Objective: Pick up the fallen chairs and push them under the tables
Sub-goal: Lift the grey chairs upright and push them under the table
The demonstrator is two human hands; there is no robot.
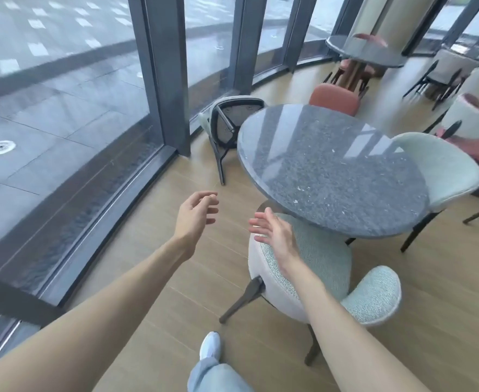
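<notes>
— What was held in the hands?

— Nothing. The left hand (197, 212) was raised over the wooden floor (431, 292) with its fingers loosely curled and nothing between them. The right hand (272, 233) was spread flat, palm turned inward, above the near edge of the upright chair (320, 267), and no contact with the seat could be made out.

— Where was that chair placed?

— It was stood on its legs with its pale green seat partly tucked under the round table (331, 171), whose dark speckled stone top was seen just beyond the right hand.

— And the fallen chair?

— The fallen chair (230, 123) was seen tipped over on the floor at the far left of the table, between the table edge and the window frame (170, 80), with the dark underside of its seat and its legs turned toward the camera. It was well apart from both hands.

— What else was noted around the table?

— A second pale chair (445, 171) was set at the right side and a red chair (336, 99) at the far side. A white shoe (210, 345) was planted on the floor below.

— Was any writing or brand read?

— None could be read.
</notes>
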